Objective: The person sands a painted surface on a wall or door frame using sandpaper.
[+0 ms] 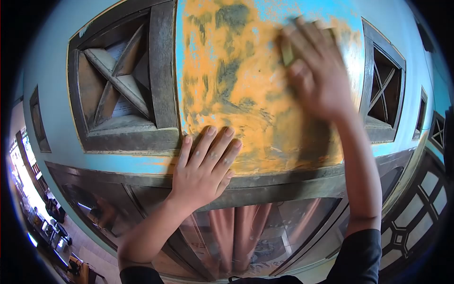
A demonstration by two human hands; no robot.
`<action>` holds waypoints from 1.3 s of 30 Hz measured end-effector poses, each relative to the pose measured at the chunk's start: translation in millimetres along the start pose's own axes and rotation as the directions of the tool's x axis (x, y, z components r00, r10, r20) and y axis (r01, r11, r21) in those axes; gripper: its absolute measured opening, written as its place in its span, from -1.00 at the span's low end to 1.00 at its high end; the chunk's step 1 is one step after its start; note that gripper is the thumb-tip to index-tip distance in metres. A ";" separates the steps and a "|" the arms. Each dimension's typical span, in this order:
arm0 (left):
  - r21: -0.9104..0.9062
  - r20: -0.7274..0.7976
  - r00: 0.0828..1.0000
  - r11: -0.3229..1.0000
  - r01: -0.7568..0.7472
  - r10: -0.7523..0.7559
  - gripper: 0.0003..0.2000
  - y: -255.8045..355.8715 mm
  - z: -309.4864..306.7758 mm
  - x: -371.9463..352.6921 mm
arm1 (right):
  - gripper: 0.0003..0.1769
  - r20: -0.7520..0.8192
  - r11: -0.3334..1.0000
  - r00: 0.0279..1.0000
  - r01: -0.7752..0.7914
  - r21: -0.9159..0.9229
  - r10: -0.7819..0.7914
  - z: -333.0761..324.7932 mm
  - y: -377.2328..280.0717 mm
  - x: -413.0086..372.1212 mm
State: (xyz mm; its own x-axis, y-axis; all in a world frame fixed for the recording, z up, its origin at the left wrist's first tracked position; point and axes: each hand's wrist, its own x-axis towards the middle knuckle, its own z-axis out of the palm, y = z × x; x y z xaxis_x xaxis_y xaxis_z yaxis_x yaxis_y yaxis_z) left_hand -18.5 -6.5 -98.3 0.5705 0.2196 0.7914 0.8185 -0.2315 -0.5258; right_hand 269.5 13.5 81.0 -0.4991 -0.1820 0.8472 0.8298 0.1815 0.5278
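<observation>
A wall panel [265, 104] fills the middle of the view, light blue under patchy orange filler with dark grey smears. High on its right side, my right hand [321, 75] is pressed over a yellowish pad [287, 53], like a sanding block. The hand is blurred by motion, and most of the pad is hidden beneath the palm and fingers. Lower down, my left hand [203, 165] lies flat with fingers spread, its fingertips on the panel's bottom left part and its palm over the dark wooden frame [265, 181]. It holds nothing.
Dark wooden vents with crossed slats flank the panel, a left vent [113, 78] and a right vent [383, 85]. Below the frame is a glass pane with a pinkish-brown curtain [236, 236] behind it. A panelled door [416, 213] stands at right; parked motorbikes [54, 232] show at lower left.
</observation>
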 end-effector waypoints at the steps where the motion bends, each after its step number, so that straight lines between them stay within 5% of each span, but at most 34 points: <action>1: -0.002 -0.005 1.000 1.000 0.005 -0.006 -0.44 -0.7 1.5 -3.0 | -0.45 -0.097 0.997 0.994 -0.058 -0.049 0.053 5.0 27.7 6.8; 5: -0.021 -0.030 0.998 0.998 0.051 -0.052 -0.42 3.2 3.5 -9.6 | -0.43 -0.093 0.994 0.993 -0.083 -0.075 0.076 11.3 -0.6 11.9; 7: -0.024 -0.061 0.996 0.998 0.059 -0.061 -0.39 4.0 9.0 -16.4 | -0.39 0.131 0.999 0.990 0.047 -0.012 -0.045 -8.4 -64.4 3.5; 9: -0.023 -0.068 0.996 0.999 0.049 -0.050 -0.38 3.1 11.9 -25.1 | -0.39 0.142 0.995 0.985 0.101 -0.001 -0.100 -7.1 -55.6 1.7; 12: -0.036 -0.075 0.997 0.999 0.033 -0.036 -0.37 -1.8 12.2 -29.0 | -0.42 -0.028 0.994 0.994 -0.103 -0.040 0.102 3.1 8.6 24.7; 15: -0.057 -0.099 0.994 0.998 0.034 -0.040 -0.37 -2.7 13.6 -29.7 | -0.43 -0.051 0.988 0.996 -0.085 -0.132 0.079 10.0 -17.4 23.8; 19: -0.070 -0.110 0.993 0.997 0.039 -0.047 -0.37 -1.2 13.0 -29.1 | -0.44 0.170 0.991 0.976 0.129 0.046 -0.135 -0.6 -81.8 10.8; 22: -0.076 -0.131 0.990 0.997 0.035 -0.045 -0.38 -0.9 14.1 -28.2 | -0.51 -0.127 0.998 0.992 0.013 -0.065 -0.021 19.3 -30.9 43.9; 24: -0.084 -0.129 0.991 0.996 0.035 -0.046 -0.38 -0.4 14.0 -28.4 | -0.41 -0.005 0.992 0.995 -0.103 -0.075 0.103 11.9 -43.5 66.7; 26: -0.083 -0.126 0.991 0.996 0.030 -0.040 -0.38 -1.5 13.1 -28.1 | -0.52 -0.159 0.991 0.987 0.000 0.135 0.022 26.0 -71.9 71.3; 29: -0.090 -0.118 0.993 0.996 0.019 -0.030 -0.38 -3.3 11.0 -29.1 | -0.56 -0.143 0.957 0.973 0.208 0.200 -0.182 36.1 -130.3 58.6; 31: -0.106 -0.116 0.993 0.994 0.017 -0.029 -0.38 -3.8 10.6 -29.7 | -0.57 -0.232 0.983 0.964 0.156 0.101 -0.129 46.9 -105.9 82.8; 32: -0.108 -0.122 0.992 0.994 0.015 -0.028 -0.39 -3.9 11.0 -30.1 | -0.34 0.027 0.997 0.998 0.066 -0.050 -0.065 39.7 -86.3 103.2; 35: -0.112 -0.119 0.993 0.994 0.008 -0.021 -0.39 -5.0 10.4 -30.1 | -0.32 0.001 0.991 0.999 -0.044 -0.127 0.044 46.7 -90.0 118.7; 38: -0.117 -0.109 0.994 0.993 0.000 -0.013 -0.39 -6.3 9.1 -30.7 | -0.32 0.135 0.970 0.961 0.241 0.025 -0.242 38.8 -135.7 86.2; 39: -0.118 -0.109 0.994 0.993 0.002 -0.015 -0.39 -5.0 9.1 -31.7 | -0.32 0.167 0.975 0.962 0.221 -0.002 -0.217 36.6 -133.3 85.6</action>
State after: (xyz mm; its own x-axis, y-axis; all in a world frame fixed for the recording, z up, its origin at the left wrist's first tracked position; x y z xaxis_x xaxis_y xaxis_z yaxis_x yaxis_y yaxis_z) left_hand -40.0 -3.6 -123.6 0.5472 0.1183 0.8286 0.8062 -0.3407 -0.4837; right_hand 107.1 9.0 85.4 -0.7021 -0.0529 0.7101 0.6995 0.1354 0.7017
